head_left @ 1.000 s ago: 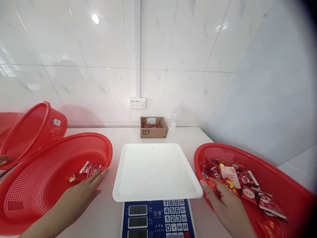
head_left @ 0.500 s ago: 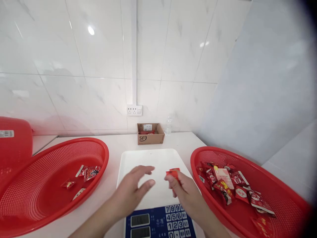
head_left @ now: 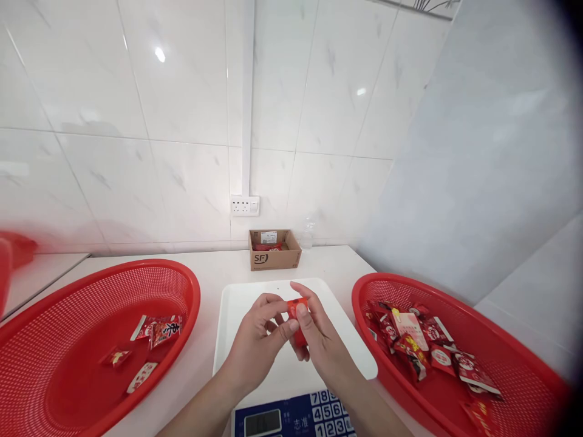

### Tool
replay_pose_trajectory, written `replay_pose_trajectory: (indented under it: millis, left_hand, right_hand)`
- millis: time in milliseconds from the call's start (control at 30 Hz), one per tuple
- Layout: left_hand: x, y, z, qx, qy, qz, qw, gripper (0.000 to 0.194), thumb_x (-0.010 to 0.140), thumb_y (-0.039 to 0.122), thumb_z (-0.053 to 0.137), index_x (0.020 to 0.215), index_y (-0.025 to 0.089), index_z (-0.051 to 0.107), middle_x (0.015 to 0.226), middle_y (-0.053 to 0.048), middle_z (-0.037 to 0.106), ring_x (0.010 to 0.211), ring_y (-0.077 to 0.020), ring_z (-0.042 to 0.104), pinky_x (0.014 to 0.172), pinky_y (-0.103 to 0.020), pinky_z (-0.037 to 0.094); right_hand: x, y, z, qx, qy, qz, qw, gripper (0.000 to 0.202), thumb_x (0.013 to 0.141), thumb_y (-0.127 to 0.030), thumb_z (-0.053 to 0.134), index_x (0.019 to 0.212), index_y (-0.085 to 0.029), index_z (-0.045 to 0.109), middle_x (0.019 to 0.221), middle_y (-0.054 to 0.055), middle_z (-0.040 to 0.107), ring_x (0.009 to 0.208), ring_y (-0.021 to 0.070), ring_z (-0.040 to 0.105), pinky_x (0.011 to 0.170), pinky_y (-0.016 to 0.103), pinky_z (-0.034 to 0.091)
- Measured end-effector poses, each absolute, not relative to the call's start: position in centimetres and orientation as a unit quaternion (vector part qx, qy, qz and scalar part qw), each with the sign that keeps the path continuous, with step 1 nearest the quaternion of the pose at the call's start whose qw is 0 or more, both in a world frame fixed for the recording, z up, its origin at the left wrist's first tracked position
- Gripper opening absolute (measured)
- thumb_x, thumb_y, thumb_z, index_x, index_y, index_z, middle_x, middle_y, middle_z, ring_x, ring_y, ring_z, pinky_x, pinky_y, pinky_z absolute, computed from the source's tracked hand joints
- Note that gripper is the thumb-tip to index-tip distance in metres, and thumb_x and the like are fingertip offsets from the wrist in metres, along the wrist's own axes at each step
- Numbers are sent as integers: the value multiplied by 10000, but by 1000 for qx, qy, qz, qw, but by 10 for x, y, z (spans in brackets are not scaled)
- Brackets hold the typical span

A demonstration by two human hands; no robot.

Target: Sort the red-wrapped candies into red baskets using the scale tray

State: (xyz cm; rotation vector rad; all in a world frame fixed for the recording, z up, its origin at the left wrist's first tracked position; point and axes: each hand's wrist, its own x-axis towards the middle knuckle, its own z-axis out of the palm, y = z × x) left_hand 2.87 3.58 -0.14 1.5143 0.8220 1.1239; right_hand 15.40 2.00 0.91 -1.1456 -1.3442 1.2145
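Both hands meet over the white weighing pan [head_left: 237,297] of a digital scale. My right hand [head_left: 323,340] holds a small red packet [head_left: 298,308], thumb in front and fingers behind it. My left hand [head_left: 262,340] is closed at the packet's left side, its thumb and fingertips at the packet's edge. Part of the packet is hidden by the fingers. Below the hands lies the blue keypad panel [head_left: 298,419] of the scale, partly covered by my right forearm.
On the left, a red basket [head_left: 68,297] holds several snack packets [head_left: 166,331]. The red basket [head_left: 501,325] on the right holds more packets [head_left: 441,358]. Behind the scale stand a cardboard box [head_left: 276,260] with red packets and a clear bottle [head_left: 307,233], near the tiled wall.
My left hand has moved right and closed at the red packet. My right hand has brought the packet left, towards it. At far left, the red object has shifted and is blurred.
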Motion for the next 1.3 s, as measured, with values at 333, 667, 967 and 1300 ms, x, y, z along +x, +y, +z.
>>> replay_pose_trajectory:
  millis: [333, 667, 967, 1300]
  left_hand:
    - [3, 48, 5, 362, 307, 606, 638, 63, 858, 226, 564, 875, 192, 615, 917, -20, 667, 859, -122, 632, 759, -224, 534]
    - [-17, 58, 13, 209, 294, 615, 701, 165, 915, 139, 442, 970, 135, 597, 877, -76, 697, 641, -94, 675, 582, -176, 565]
    - [-6, 53, -6, 407, 335, 504, 684, 142, 829, 297, 615, 930, 197, 609, 639, 54, 553, 455, -26, 412, 420, -139, 315]
    - [-1, 43, -1, 599, 367, 391, 595, 196, 790, 374, 624, 769, 180, 607, 690, 34, 512, 537, -121, 568, 577, -288, 421]
  right_hand:
    - [160, 37, 0, -427, -572, 539, 447, 573, 873, -564, 429, 1339, -247, 324, 843, 13, 570, 650, 130, 544, 496, 241, 410]
    - [174, 59, -14, -484, -565, 503, 441, 456, 871, -488, 450, 1210, -195, 535, 593, -54, 538, 353, 51, 427, 368, 198, 273]
    - [167, 43, -8, -435, -596, 548, 395, 642, 906, -433, 443, 1452, -285, 139, 969, 56, 628, 608, 115, 594, 514, 261, 437]
    - [166, 22, 1, -451, -689, 504, 260, 691, 948, -425, 371, 1472, -289, -58, 688, -36, 590, 614, 126, 534, 590, 279, 427]
